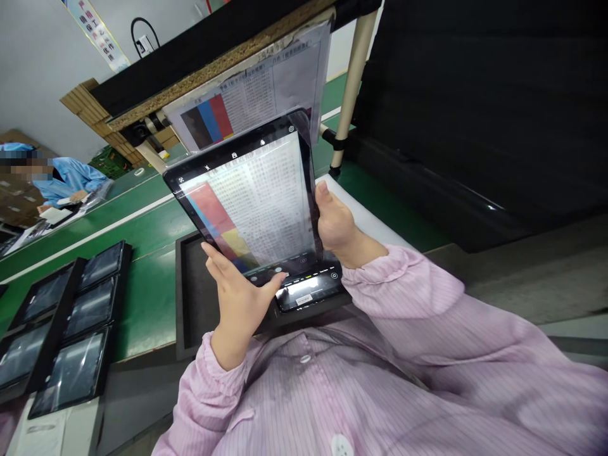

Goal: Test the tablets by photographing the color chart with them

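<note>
A: Tablet, centre of frame, held up off the bench and tilted. Screen is lit with a camera view: colour blocks plus a dense table.

B: What's it pointed at?

A: Printed chart sheet, upper centre, hanging from the shelf edge just behind the tablet. Same red, blue and black blocks on it.

B: Largest things around it?

A: Black panel fills the upper right. Green bench runs across the left and middle. Dark tray sits on the bench directly under the tablet. Trays of more tablets at lower left, screens up. Another person in a blue coat at far left, well apart.

B: Hands?

A: Left hand, lower centre, fingers curled around the tablet's bottom-left corner, thumb tip on the screen near the lower edge. Right hand, centre right, clamped on the tablet's right edge, thumb on the front; the rest of its fingers are behind the tablet, can't see them.

B: Anything under it?

A: Another device with a white label, just below the tablet's lower edge. Pink sleeves fill the bottom of frame.
</note>
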Demonstrator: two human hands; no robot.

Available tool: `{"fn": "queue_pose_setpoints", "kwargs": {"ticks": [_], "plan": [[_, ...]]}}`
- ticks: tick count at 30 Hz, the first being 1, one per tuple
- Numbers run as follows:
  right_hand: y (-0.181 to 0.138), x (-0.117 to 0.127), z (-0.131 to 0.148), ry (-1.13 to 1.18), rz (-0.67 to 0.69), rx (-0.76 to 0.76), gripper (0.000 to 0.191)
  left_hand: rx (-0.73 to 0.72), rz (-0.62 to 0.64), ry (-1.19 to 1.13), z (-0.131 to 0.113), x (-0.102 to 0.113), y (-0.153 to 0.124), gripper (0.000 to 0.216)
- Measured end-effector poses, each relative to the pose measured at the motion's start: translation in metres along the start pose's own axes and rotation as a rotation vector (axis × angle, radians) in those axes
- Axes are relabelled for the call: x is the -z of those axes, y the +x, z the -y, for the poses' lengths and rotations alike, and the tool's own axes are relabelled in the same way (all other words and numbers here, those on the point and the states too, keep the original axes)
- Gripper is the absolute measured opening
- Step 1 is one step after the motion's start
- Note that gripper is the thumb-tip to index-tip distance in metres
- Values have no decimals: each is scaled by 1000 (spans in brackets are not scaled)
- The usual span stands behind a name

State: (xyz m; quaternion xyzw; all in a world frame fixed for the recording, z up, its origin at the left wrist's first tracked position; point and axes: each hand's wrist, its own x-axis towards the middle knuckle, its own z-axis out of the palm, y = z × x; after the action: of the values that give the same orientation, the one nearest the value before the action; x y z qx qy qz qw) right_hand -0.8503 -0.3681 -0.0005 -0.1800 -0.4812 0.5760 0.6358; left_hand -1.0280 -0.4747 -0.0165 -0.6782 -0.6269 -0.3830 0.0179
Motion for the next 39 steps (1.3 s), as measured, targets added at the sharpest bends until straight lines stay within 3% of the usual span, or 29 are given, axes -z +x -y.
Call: {"fn": "queue_pose_setpoints", "kwargs": {"ticks": [13, 20, 26, 32, 35, 39], "plan": [[10, 2, 10, -61, -14, -43, 51, 13, 42, -167, -8, 5, 20, 144], [16, 6, 7, -81, 52, 5, 63, -36, 31, -89, -6, 1, 22, 142], [16, 6, 10, -71, 108, 31, 61, -43, 13, -65, -6, 1, 20, 141], [18, 6, 11, -72, 98, 8, 68, -44, 18, -68, -9, 2, 20, 139], [17, 6, 11, -124, 94, -26, 72, -51, -54, -252, -3, 1, 20, 126], [6, -3, 17, -216, 51, 103, 67, 131, -209, -880, 3, 6, 22, 68]]}}
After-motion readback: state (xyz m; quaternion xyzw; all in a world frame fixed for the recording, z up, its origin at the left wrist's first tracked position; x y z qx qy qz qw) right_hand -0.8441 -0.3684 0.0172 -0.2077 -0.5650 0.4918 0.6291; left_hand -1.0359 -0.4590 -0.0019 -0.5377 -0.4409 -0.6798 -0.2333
